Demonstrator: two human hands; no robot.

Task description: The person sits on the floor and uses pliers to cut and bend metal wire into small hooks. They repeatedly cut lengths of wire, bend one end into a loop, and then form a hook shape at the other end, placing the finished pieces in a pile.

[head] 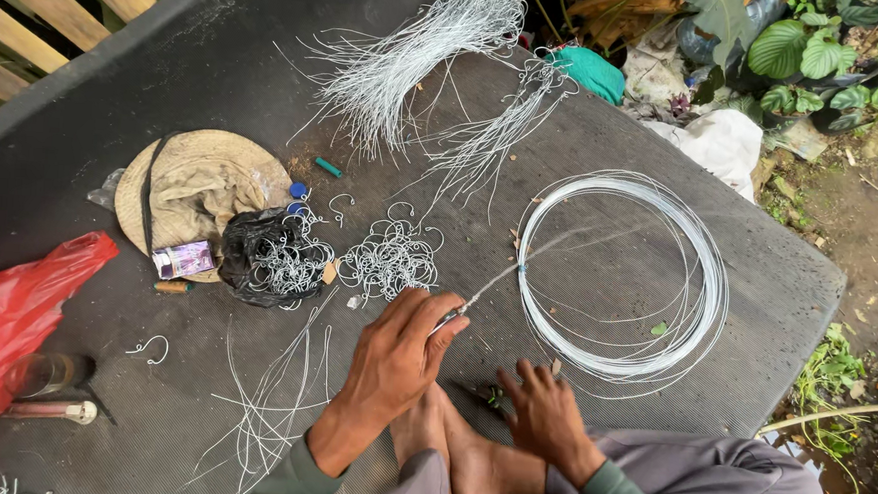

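My left hand point(400, 355) is closed around the end of a thin wire point(497, 277) that runs up and right to a large coil of silver wire point(626, 277) lying on the dark mat point(168, 72). My right hand point(543, 408) rests just right of my bare feet point(448, 448), fingers curled on a small dark tool that is mostly hidden. A pile of bent wire hooks point(390, 258) lies just above my left hand. Straight cut wires point(271, 399) lie to its left.
A black bag with more hooks point(268, 258) sits by a woven hat point(197, 184). Bundles of long wires point(408, 65) spread at the top. A red plastic bag point(15, 315) lies left. Bare ground and plants point(829, 57) border the mat on the right.
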